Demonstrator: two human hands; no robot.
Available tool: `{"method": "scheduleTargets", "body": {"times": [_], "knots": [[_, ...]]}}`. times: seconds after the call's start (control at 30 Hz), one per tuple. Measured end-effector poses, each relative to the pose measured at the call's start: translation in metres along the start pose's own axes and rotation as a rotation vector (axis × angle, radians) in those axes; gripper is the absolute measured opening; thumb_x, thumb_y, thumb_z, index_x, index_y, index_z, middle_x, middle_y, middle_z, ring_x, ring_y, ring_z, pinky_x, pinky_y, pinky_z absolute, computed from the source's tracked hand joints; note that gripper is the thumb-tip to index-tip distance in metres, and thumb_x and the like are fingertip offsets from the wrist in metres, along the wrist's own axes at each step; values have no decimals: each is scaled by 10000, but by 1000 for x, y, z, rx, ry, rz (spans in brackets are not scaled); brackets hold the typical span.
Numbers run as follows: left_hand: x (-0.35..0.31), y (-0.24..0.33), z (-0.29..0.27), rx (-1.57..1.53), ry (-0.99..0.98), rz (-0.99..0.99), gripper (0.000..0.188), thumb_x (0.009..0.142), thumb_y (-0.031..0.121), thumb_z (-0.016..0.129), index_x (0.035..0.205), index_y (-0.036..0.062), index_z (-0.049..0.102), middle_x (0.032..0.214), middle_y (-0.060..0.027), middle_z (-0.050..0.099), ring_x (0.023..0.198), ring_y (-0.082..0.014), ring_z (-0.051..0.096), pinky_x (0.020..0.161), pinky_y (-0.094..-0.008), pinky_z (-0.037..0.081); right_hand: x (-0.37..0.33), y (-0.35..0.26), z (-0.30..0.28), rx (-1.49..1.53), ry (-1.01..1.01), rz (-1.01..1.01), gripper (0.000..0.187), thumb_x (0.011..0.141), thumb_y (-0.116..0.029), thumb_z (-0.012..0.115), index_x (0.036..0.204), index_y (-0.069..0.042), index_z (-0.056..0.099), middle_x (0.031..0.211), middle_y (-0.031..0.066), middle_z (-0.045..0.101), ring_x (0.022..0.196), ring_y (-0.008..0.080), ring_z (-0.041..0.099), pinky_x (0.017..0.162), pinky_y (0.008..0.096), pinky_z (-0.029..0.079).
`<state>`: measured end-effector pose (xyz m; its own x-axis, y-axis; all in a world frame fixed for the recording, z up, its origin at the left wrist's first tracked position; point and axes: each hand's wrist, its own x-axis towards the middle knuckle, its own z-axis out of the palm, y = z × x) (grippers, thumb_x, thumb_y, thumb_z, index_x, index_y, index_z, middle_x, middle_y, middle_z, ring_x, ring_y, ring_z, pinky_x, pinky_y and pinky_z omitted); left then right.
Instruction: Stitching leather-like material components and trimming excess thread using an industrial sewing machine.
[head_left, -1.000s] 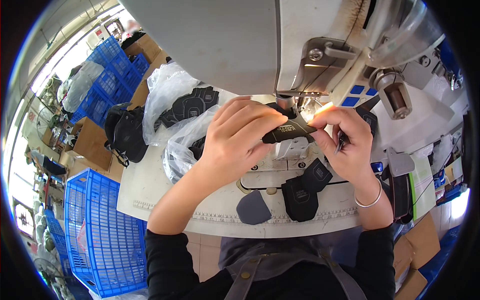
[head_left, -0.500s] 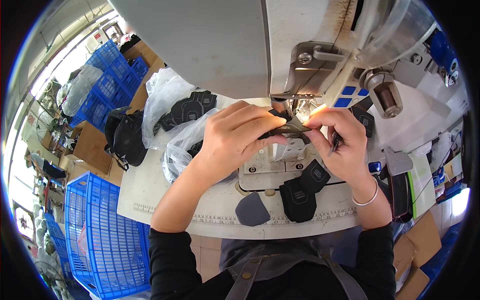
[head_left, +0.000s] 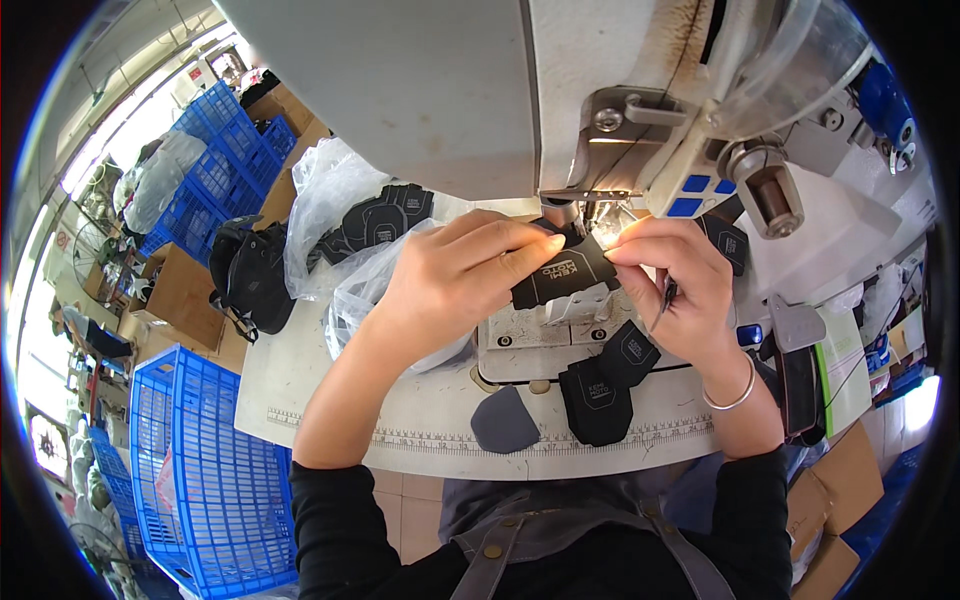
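At the sewing machine's lit needle area, my left hand (head_left: 462, 268) pinches the left edge of a black fabric patch (head_left: 565, 276) with pale lettering. My right hand (head_left: 682, 285) pinches the patch's right upper corner between thumb and fingertips. A small dark metal tool (head_left: 668, 296), its kind unclear, is tucked in the right palm. The patch hangs toward me, its printed face showing, over the machine's metal bed (head_left: 520, 333). Its far edge is hidden by the fingers and the machine head. Nearer me lie more black patches (head_left: 595, 400) and a plain grey piece (head_left: 504, 419).
The sewing machine head (head_left: 400, 90) hangs over the white table (head_left: 330, 400), which has a ruler strip near its front edge. Plastic bags (head_left: 345, 315) and black pieces (head_left: 375, 222) lie at left. A blue basket (head_left: 205, 470) stands by the table; cardboard boxes (head_left: 835, 490) are at right.
The black patch has turned from nearly edge-on to show its printed face, hanging lower toward me. My left hand has shifted slightly left; the right hand stays almost in place.
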<state>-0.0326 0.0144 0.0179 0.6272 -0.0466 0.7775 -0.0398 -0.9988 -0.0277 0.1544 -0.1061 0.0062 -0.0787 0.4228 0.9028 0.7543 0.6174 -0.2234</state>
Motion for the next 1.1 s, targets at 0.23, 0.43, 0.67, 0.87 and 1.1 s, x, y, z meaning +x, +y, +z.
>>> {"method": "scheduleTargets", "body": {"times": [0.23,0.43,0.67,0.87,1.1], "knots": [[-3,-10,1,179,66,176,302,579,27,649,879,55,633,820,-24,607,735,-178,601,514,-250,499,1,9,0,-85,-1,-227,252,593,53,681,818,-29,603,790,67,590,650,208,572,540,286,451],[4,24,9,371,76,232,256,589,52,627,844,26,636,823,-51,624,767,-205,621,586,-262,521,2,10,3,-108,-43,-302,264,560,12,671,812,-14,598,776,67,575,624,222,549,519,287,442],[5,34,19,456,86,162,279,576,20,634,854,-1,626,829,-66,611,690,-190,624,538,-244,508,3,11,2,-109,-33,-319,268,571,-3,693,820,-17,595,777,67,578,636,222,560,519,286,447],[-1,25,27,394,183,161,259,610,75,610,862,16,618,852,-57,585,751,-184,618,560,-235,495,4,12,-9,-165,-10,-294,283,570,-27,737,815,-40,595,783,52,585,650,204,581,522,274,457],[3,29,28,341,207,150,227,583,6,652,810,3,636,805,-78,617,692,-212,634,545,-249,505,-2,15,-6,-203,-50,-346,260,549,-26,718,766,-54,579,767,34,560,616,185,550,495,264,440]]}}
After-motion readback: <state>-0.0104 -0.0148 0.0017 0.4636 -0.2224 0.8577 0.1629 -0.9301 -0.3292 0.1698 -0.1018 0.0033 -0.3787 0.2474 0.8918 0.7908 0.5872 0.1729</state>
